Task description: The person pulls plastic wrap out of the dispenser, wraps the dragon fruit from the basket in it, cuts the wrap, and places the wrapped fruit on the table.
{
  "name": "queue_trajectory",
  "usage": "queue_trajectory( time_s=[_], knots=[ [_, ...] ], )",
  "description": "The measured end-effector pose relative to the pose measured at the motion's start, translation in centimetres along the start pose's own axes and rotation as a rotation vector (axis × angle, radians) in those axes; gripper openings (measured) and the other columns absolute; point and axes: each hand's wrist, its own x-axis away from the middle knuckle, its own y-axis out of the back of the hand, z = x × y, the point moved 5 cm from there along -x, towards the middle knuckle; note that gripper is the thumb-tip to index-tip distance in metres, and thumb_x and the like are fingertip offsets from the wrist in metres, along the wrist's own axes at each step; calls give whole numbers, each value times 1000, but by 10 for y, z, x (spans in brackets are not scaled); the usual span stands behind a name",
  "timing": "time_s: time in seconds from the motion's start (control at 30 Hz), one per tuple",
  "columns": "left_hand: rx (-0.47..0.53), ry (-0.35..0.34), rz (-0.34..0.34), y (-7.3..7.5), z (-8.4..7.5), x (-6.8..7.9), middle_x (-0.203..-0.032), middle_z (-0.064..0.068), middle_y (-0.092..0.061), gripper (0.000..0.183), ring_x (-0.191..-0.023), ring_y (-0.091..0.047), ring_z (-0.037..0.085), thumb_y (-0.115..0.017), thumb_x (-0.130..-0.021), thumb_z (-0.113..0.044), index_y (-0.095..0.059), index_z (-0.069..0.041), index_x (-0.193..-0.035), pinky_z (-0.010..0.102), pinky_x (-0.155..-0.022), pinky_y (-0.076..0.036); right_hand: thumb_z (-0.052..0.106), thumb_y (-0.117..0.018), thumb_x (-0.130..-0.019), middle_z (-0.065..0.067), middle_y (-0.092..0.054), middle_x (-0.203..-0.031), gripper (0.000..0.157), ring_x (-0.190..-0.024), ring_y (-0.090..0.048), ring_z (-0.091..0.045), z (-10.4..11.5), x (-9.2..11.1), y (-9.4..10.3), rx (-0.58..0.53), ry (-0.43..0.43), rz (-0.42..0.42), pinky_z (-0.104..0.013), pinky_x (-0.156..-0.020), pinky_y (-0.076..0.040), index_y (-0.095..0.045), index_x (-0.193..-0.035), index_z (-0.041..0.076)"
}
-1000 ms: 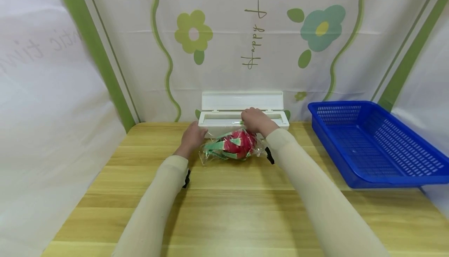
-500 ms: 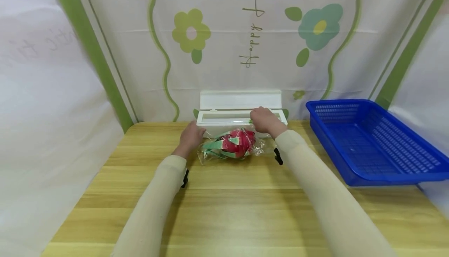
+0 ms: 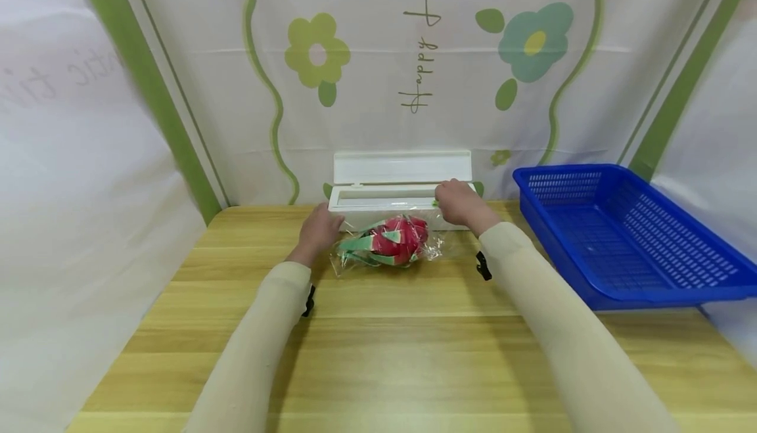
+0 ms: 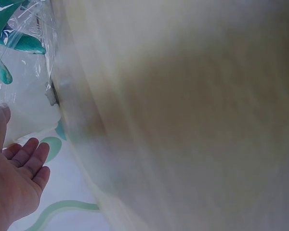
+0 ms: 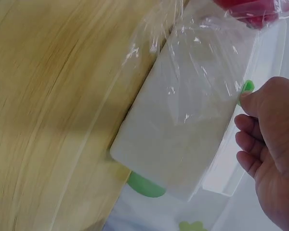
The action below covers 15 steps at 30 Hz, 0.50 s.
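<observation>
A dragon fruit (image 3: 399, 239), red with green scales, lies in clear cling film (image 5: 202, 72) in front of a white cling film dispenser (image 5: 178, 139). The dispenser's lid (image 3: 402, 167) stands raised at the back. At the dispenser's right part, my right hand (image 3: 461, 204) pinches a small green slide cutter (image 5: 248, 87) between thumb and index finger, on the front top edge. My left hand (image 3: 319, 228) holds the dispenser's left end, thumb on its near side. In the left wrist view its other fingers (image 4: 33, 159) reach past that end; the index finger is hidden.
A blue plastic basket (image 3: 573, 249) stands on the right of the wooden table (image 3: 378, 347). A white curtain (image 3: 236, 91) with printed flowers hangs right behind the dispenser.
My right hand has slid right along the dispenser's edge with the slide cutter. My left hand stays at the left end. The dragon fruit has hardly moved.
</observation>
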Motion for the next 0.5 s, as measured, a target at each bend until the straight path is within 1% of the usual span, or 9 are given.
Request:
queue_trajectory(
  time_s=[0.2,0.37,0.5],
  knots=[
    [-7,6,12,1,1,0,-113,17,-49,49,-102,-48,33,-46,-91,-34,-38,3,-123,45,-86,-38,9,-50,-86,-9,-53,-88,14,-82,-48,-25,-6,4,-2,21,3,2,-38,-77,-41,-55,-96,1],
    [-18,-11,22,0,0,0,-114,16,-47,49,-104,-46,32,-44,-92,-34,-38,3,-124,44,-88,-38,6,-52,-84,-9,-52,-85,11,-80,-48,-25,-7,7,-1,18,5,-1,-37,-76,-42,-55,-93,1],
    [-15,-12,25,0,0,0,-114,15,-47,48,-104,-46,31,-44,-92,-33,-38,2,-124,43,-87,-38,2,-54,-81,-8,-51,-83,10,-79,-47,-24,-8,8,-1,44,0,4,-35,-74,-42,-55,-90,2]
  ],
)
